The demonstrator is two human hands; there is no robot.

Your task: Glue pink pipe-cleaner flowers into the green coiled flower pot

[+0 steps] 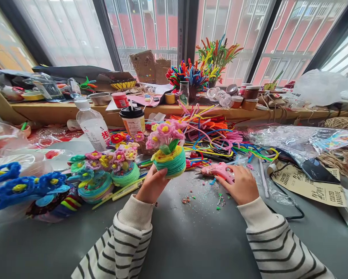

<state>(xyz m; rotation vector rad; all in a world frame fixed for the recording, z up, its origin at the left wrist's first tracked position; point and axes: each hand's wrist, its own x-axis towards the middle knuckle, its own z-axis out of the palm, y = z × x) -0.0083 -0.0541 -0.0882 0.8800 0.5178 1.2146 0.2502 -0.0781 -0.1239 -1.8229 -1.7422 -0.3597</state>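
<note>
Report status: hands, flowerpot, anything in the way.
Left hand holding flowerpot. Right hand on glue gun. Loose bits between hands; pipe cleaners piled behind.

One glue gun (220,170), one black-lidded cup (132,121) and two sleeves (133,242) show.

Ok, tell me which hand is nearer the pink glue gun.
Right. The right hand touches the glue gun; the left hand is left of it, holding a flowerpot.
</note>
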